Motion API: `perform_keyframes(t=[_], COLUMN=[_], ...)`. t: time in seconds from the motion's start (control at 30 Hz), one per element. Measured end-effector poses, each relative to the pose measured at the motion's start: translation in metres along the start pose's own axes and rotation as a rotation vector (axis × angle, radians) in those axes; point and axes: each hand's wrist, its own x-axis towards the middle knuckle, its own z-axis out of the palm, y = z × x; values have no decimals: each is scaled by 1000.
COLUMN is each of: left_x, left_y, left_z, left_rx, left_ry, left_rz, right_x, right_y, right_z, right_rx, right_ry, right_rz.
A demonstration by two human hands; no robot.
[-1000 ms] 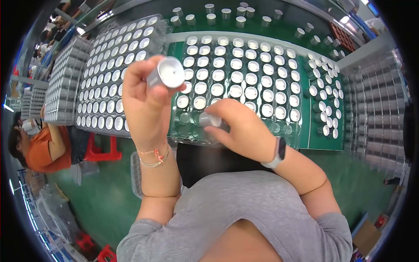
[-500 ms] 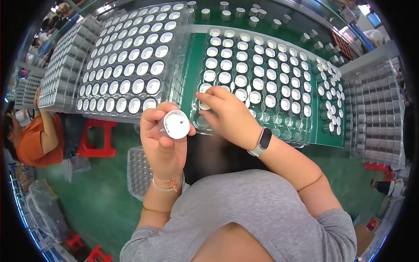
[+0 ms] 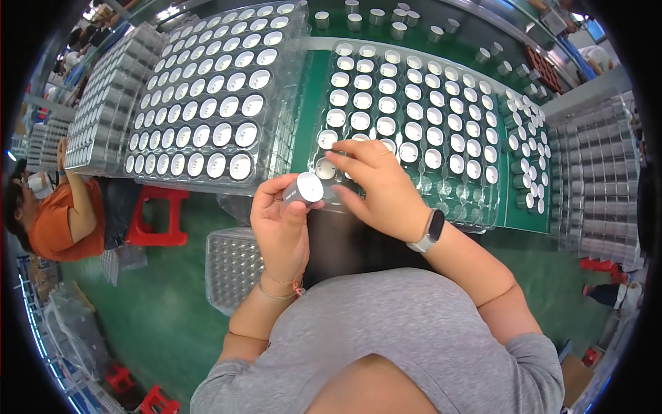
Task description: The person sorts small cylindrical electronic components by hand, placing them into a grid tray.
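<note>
Here's the left hand (image 3: 278,224), fingers and thumb wrapped round a grey cylinder (image 3: 305,190), and it's tilted, white end leaning up toward one o'clock! That piece sits just off the near left corner of a clear tray (image 3: 458,212), which spreads away at two o'clock, rows of white-topped cylinders standing in its pockets, a few near pockets bare.

Over that corner comes the right hand (image 3: 386,186), loosely open, thumb parted from the bent fingers, which cross in front of a seated cylinder (image 3: 323,170); whether they touch it, I cannot tell! A wristband (image 3: 432,229) circles that wrist, a thin bracelet (image 3: 296,285) the other.

Now look round the dial from the left hand. Eleven o'clock, a filled tray stack (image 3: 283,131); nine o'clock, a red stool (image 3: 158,236) and, beyond it, a person in orange (image 3: 77,214); seven o'clock, low down, a clear pocketed tray (image 3: 231,272). From the right hand, three o'clock: loose cylinders (image 3: 525,148) crowd the green tabletop (image 3: 514,215)!
</note>
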Motion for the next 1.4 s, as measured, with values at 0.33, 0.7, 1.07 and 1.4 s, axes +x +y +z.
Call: perform_keyframes(t=[0.33,0.7,1.07,1.4], left_x=[-9,-9,-4,10], left_y=[-5,-13,-16,-14], left_z=[-1,-4,12,9], left_rx=[9,130,75,552], left_ry=[33,17,-116,-208], left_rz=[28,43,-25,270], right_x=[-1,-1,-5,-6], right_y=[-13,-3,-2,17], right_z=[14,-13,-19,-8], right_rx=[-389,46,337,20], right_ry=[-108,-8,43,30], right_rz=[-19,-10,175,60])
